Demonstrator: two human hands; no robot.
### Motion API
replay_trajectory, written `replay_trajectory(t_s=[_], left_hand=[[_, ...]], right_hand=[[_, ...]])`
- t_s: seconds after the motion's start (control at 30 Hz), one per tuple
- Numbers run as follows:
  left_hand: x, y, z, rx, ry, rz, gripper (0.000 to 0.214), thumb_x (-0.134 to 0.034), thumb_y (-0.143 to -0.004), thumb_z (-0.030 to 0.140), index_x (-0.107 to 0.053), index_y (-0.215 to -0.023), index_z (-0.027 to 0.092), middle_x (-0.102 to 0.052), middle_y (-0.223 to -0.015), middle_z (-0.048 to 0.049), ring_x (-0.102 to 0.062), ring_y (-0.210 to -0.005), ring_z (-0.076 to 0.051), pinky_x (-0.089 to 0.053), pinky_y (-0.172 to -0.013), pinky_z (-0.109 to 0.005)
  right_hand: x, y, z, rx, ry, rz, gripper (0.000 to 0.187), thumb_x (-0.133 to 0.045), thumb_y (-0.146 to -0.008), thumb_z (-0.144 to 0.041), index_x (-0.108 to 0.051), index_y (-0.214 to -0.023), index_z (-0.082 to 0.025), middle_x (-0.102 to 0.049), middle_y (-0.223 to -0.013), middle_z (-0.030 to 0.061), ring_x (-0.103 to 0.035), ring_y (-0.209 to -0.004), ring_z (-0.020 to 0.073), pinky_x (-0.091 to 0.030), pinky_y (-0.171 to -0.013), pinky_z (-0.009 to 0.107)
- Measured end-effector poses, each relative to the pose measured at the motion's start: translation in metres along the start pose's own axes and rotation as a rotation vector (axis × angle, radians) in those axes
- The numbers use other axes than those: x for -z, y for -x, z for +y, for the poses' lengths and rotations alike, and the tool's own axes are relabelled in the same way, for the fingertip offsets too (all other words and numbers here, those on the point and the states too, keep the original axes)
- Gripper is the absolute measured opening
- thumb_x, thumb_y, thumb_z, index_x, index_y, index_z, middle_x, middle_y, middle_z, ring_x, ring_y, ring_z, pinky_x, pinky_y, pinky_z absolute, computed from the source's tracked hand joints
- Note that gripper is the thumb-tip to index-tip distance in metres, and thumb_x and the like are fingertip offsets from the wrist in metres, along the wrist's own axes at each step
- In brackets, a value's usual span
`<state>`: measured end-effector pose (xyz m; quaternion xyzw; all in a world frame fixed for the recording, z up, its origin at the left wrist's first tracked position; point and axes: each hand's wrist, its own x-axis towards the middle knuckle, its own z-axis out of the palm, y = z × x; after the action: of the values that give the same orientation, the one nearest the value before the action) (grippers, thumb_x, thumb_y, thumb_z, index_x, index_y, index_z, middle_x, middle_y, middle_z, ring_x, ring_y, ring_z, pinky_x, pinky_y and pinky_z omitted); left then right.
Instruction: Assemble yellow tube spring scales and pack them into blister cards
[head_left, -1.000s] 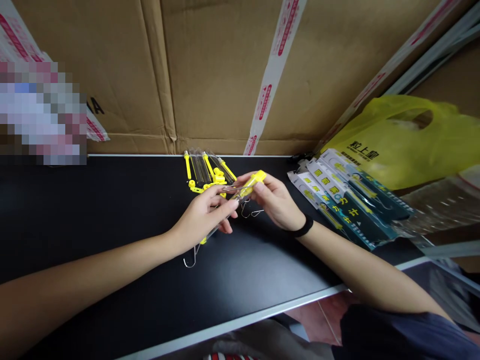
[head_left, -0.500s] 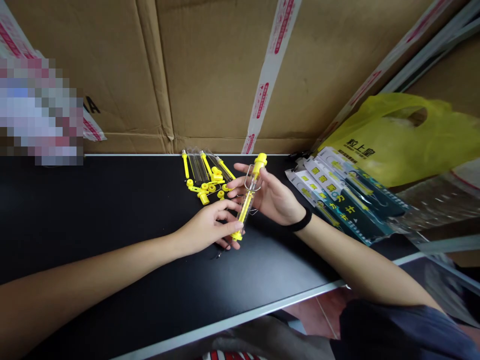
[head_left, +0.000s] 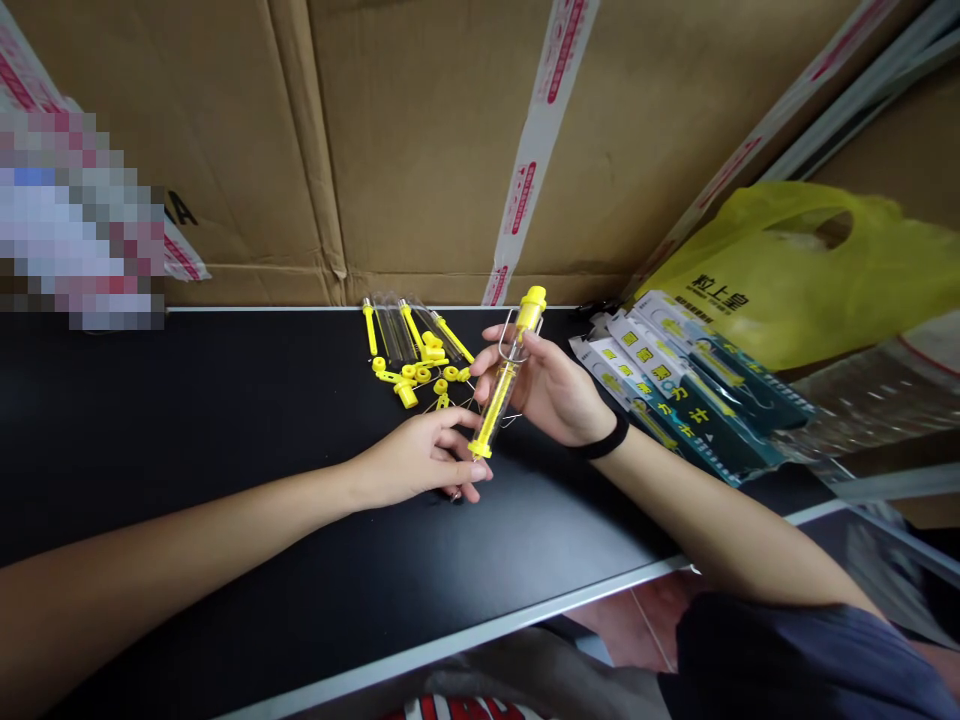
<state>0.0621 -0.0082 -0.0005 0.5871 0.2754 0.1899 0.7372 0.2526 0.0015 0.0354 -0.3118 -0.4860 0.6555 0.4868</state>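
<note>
A clear-tubed spring scale (head_left: 496,405) with yellow end caps is held at a slant above the black table. My right hand (head_left: 559,390) is closed around its upper part, thumb just below the top yellow cap. A bent wire loop (head_left: 511,338) sits around the tube there. At the lower end, my left hand (head_left: 416,455) pinches just under the bottom yellow collar, at the thin metal hook. The fingers partly hide that hook. Behind my hands lie loose yellow caps and rings (head_left: 409,385), with clear tubes and yellow rods (head_left: 409,330) beyond them.
Several packaged spring scales (head_left: 690,390) lie at the right, beside a yellow plastic bag (head_left: 810,280). Large cardboard boxes (head_left: 420,150) stand along the back of the black table (head_left: 225,420). A pale metal edge (head_left: 525,618) runs along the front.
The spring scale has risen slightly in my right hand. My left fingers have slipped from its lower tube to just below the bottom collar.
</note>
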Motion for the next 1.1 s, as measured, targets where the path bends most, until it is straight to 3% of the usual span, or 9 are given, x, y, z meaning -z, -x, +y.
replay_trajectory(t_s=[0.17,0.4,0.63,0.83,1.1], left_hand=[[-0.0018,0.0015,0.0017,0.035,-0.032,-0.026,0.039,-0.073,-0.075,0.024,-0.048,-0.104,0.016,-0.069,-0.071,-0.0014,-0.068,-0.058,-0.013,-0.049,-0.055,-0.022],[-0.0041,0.0041,0.0047,0.076,-0.14,-0.05,0.032,-0.065,-0.08,0.022,-0.05,-0.107,0.014,-0.069,-0.07,-0.0017,-0.068,-0.058,-0.013,-0.05,-0.056,-0.023],[-0.0024,0.0054,0.0038,0.072,-0.19,-0.066,0.034,-0.065,-0.081,0.033,-0.052,-0.107,0.014,-0.066,-0.066,0.0005,-0.064,-0.053,-0.012,-0.049,-0.051,-0.022],[-0.0009,0.0055,0.0042,0.047,-0.183,-0.112,0.034,-0.048,-0.092,0.04,-0.057,-0.11,0.012,-0.063,-0.067,-0.0005,-0.062,-0.052,-0.01,-0.048,-0.048,-0.02],[-0.0016,0.0043,0.0048,0.072,-0.222,-0.123,0.028,-0.059,-0.087,0.038,-0.065,-0.096,0.012,-0.065,-0.069,-0.0015,-0.063,-0.055,-0.009,-0.05,-0.053,-0.02]], right_hand=[[0.0011,0.0002,-0.0021,0.015,0.033,0.017,0.029,-0.048,-0.09,-0.046,-0.052,-0.105,-0.022,-0.07,-0.085,0.0011,-0.068,-0.067,0.015,-0.055,-0.064,0.029],[0.0001,0.0006,-0.003,0.02,0.081,0.026,0.032,-0.049,-0.089,-0.049,-0.052,-0.105,-0.022,-0.069,-0.083,0.0006,-0.066,-0.065,0.0148,-0.055,-0.065,0.029],[0.0,0.0004,-0.0018,0.03,0.078,0.011,0.032,-0.048,-0.089,-0.049,-0.053,-0.105,-0.022,-0.069,-0.081,0.0007,-0.066,-0.064,0.0145,-0.055,-0.065,0.029],[-0.0015,0.0008,-0.0037,0.039,0.093,0.033,0.032,-0.048,-0.088,-0.051,-0.053,-0.103,-0.023,-0.068,-0.079,-0.0003,-0.065,-0.062,0.0145,-0.055,-0.064,0.03],[-0.0001,0.0009,-0.0039,0.074,0.101,0.012,0.032,-0.047,-0.088,-0.051,-0.053,-0.104,-0.024,-0.068,-0.077,-0.0012,-0.065,-0.06,0.0144,-0.055,-0.061,0.03]])
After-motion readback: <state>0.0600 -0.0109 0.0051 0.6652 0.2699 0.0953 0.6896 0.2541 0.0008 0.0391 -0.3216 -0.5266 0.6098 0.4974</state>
